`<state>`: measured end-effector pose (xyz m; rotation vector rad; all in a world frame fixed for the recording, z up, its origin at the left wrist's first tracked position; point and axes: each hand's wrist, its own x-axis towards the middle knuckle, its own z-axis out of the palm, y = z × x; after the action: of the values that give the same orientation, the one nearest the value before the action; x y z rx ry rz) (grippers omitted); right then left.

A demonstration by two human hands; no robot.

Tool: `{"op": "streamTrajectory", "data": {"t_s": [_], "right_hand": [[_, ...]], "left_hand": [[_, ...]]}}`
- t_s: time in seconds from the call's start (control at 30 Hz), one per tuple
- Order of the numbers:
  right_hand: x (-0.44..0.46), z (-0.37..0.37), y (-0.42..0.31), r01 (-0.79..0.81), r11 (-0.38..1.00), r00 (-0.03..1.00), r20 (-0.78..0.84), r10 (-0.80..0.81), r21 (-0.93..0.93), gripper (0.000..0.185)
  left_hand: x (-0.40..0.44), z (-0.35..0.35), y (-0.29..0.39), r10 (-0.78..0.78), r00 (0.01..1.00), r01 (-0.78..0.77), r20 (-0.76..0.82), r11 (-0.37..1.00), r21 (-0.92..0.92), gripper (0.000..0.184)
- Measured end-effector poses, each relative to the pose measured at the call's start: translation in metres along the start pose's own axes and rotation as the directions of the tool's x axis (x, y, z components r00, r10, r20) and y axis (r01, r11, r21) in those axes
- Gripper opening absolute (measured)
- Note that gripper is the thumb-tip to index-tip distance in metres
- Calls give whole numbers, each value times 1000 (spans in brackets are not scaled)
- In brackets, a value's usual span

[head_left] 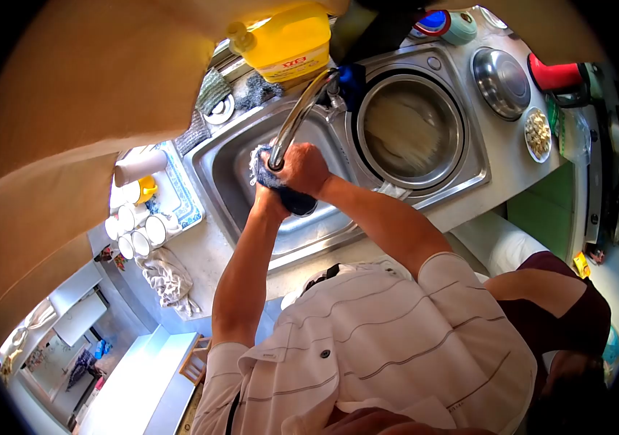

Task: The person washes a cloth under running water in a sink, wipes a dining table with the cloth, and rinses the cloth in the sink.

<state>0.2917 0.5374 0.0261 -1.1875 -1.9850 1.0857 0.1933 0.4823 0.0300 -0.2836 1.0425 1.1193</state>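
Observation:
Both my hands are together under the curved faucet (300,116), over the left sink basin (233,156). My right hand (304,168) is closed on a dark blue cloth (299,201). Beneath and to the left of it, my left hand (272,197) also grips the cloth, its fingers partly hidden by the fabric. Water and some white suds show at the cloth's left edge. In the right basin sits a round metal pot (411,130) holding cloudy water.
A yellow jug (284,43) stands behind the faucet. White mugs (156,229) and a tray (183,190) are on the left, near a crumpled rag (167,279). To the right are a metal bowl (501,82) and a dish of food (538,135). Another person (563,304) is at the lower right.

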Motion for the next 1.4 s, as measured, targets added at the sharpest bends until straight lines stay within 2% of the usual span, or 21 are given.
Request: {"op": "streamTrajectory", "data": {"t_s": [0.1,0.13,0.17,0.2,0.23,0.27,0.3,0.37,0.4,0.43,0.5,0.6,0.63,0.8,0.83,0.9,1.07,1.13,1.17,1.27,1.4], "right_hand": [[13,11,30,-118,967,992,22,127,-226,26],[13,11,37,-103,973,994,-61,92,-205,28],[14,20,53,-97,975,995,-31,92,-201,29],[14,30,72,-91,976,996,-1,93,-196,30],[16,27,71,-184,975,982,15,188,-127,31],[17,24,71,-278,958,959,31,281,-63,32],[14,28,84,-244,970,970,8,244,19,28],[9,23,92,-132,975,984,-91,150,178,25],[10,18,86,-251,940,966,3,257,233,27],[8,19,90,-250,940,967,6,255,234,27],[8,19,97,-157,902,988,79,136,403,28],[2,0,77,-231,906,971,147,190,355,28],[1,-1,79,-241,897,966,184,184,369,28],[-7,6,91,-177,907,979,162,123,381,29],[-10,6,89,-155,958,985,109,132,241,27],[-10,8,93,-99,979,994,55,90,177,25],[-13,-9,85,-64,954,997,61,48,294,29],[-14,-34,58,-220,910,972,153,176,351,32],[-16,-38,57,-220,912,973,142,181,346,32],[-18,-38,61,-175,935,980,148,135,307,34],[-18,-39,63,-234,897,961,229,155,375,36]], "left_hand": [[-6,-18,-6,-1,1000,2,-4,992,130,40],[-7,-22,-3,-3,1000,-4,30,974,227,39],[-9,-27,1,6,1000,-12,28,974,227,39],[-16,-31,3,53,991,-80,119,969,233,38],[-32,-17,8,100,973,-149,209,961,232,36],[-44,0,12,134,972,-178,193,956,233,34],[-38,-10,17,90,977,-121,192,981,152,32],[-59,3,38,34,975,-72,220,984,165,32],[-58,-2,41,39,975,-76,217,984,164,32],[-55,-7,44,33,981,-58,193,991,123,31],[-55,-8,46,27,985,-42,172,996,81,30],[-68,8,52,25,987,-40,159,995,93,27],[-69,12,52,28,974,-51,223,994,96,26],[-72,26,49,88,938,-147,334,977,155,26],[-69,28,48,93,941,-143,325,981,134,26],[-60,31,46,85,938,-132,336,984,117,26],[-30,23,36,66,935,-88,350,995,47,30],[-21,24,34,31,942,-44,335,998,33,38],[-16,20,35,22,939,-37,344,999,38,38],[-7,7,38,-11,889,-19,458,998,62,48],[-13,1,34,91,870,-106,485,994,5,49]]}}
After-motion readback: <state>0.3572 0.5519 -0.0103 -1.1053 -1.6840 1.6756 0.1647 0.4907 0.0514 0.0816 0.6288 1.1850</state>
